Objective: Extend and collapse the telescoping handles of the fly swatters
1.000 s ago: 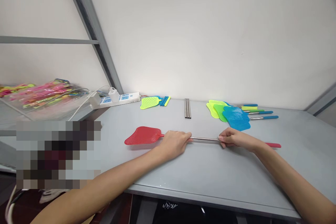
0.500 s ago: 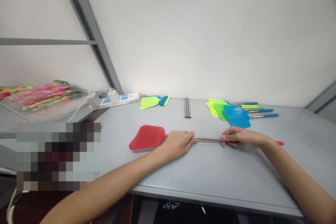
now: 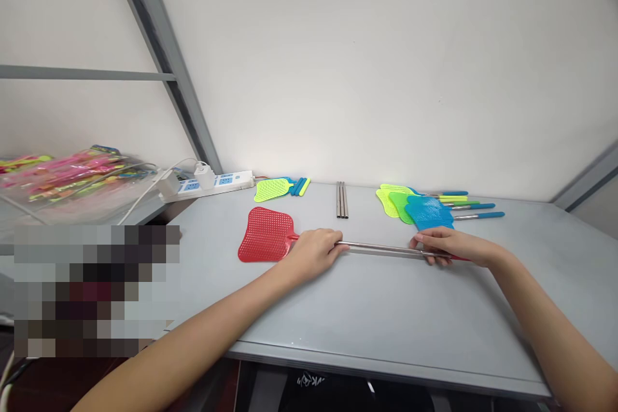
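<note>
A red fly swatter (image 3: 267, 235) lies across the grey table in front of me, its mesh head at the left. My left hand (image 3: 316, 253) is closed around it just right of the head, covering the neck. Between my hands runs a bare stretch of its thin metal rod (image 3: 379, 247). Curled fingers of my right hand (image 3: 447, 246) are at the rod's right end, by the red handle (image 3: 461, 258), most of which the hand hides. Just behind my right hand lies a blue fly swatter head (image 3: 429, 211).
Several fly swatters with blue, yellow and green handles (image 3: 483, 214) lie at the back right. Metal tubes (image 3: 342, 199) rest near the wall. Further left are a yellow swatter head (image 3: 271, 189), loose handles (image 3: 300, 187), a white power strip (image 3: 212, 183) and bagged colourful items (image 3: 87, 170).
The red swatter's head has turned to show its mesh more squarely. My right hand is now nearer the handle end, and the bare rod between my hands is longer.
</note>
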Demonstrator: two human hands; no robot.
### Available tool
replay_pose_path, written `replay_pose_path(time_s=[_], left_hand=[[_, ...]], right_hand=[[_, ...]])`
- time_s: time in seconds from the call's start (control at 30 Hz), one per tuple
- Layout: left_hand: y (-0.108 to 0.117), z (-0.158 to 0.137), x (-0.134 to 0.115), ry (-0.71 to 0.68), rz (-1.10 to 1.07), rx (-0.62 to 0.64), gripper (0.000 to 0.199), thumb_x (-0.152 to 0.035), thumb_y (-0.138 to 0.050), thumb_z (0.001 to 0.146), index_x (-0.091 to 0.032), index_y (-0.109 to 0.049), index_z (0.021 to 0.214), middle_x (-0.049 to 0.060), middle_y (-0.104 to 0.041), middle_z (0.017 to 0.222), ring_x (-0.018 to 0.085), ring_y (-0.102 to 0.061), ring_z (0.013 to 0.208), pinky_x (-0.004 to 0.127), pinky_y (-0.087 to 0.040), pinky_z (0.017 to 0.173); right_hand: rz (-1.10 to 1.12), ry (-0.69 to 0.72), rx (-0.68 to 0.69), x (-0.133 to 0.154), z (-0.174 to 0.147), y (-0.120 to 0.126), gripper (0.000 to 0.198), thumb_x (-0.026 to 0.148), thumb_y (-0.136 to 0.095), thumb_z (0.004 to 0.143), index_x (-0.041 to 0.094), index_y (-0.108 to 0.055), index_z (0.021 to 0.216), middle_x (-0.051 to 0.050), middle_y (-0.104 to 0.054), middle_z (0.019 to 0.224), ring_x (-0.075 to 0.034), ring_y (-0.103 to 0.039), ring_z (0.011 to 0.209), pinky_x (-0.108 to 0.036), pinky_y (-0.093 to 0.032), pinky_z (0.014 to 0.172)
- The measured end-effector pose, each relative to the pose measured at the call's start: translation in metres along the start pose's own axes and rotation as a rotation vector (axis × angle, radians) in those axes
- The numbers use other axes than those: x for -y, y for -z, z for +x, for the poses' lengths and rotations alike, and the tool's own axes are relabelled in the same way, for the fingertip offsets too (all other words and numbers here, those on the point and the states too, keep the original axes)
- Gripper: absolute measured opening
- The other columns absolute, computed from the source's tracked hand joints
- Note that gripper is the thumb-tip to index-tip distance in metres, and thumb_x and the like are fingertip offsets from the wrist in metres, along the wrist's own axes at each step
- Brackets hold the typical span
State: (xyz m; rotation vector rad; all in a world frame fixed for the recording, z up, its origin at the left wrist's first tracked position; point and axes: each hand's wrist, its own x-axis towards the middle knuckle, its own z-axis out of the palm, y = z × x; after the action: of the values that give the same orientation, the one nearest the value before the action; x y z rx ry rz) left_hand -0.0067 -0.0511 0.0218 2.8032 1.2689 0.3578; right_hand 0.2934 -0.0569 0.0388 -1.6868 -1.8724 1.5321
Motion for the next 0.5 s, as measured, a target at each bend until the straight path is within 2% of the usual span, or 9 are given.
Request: replay_pose_path(time_s=[0.27,0.5], left_hand=[[0.006,0.004,0.012,0.043,-0.029,-0.022,0.034,-0.041,-0.029,0.085,-0.018,-0.047,0.068,0.002,-0.056,0.07,0.014,-0.051,0.065,0.023,-0.029,0.051],[0.006,0.006,0.022,0.087,-0.052,-0.021,0.037,-0.045,-0.031,0.083,-0.018,-0.049,0.066,0.002,-0.055,0.067,0.014,-0.049,0.061,0.023,-0.027,0.049]], right_hand=[[0.064,0.031,0.0,-0.002,-0.005,0.005,0.048,0.056,-0.04,0.076,0.015,-0.057,0.096,-0.003,-0.055,0.068,-0.009,-0.042,0.051,-0.024,-0.037,0.054],[0.021,-0.022,-0.047,-0.005,-0.007,0.012,0.05,0.058,-0.04,0.075,0.015,-0.057,0.096,-0.002,-0.055,0.063,-0.009,-0.041,0.048,-0.023,-0.037,0.051]])
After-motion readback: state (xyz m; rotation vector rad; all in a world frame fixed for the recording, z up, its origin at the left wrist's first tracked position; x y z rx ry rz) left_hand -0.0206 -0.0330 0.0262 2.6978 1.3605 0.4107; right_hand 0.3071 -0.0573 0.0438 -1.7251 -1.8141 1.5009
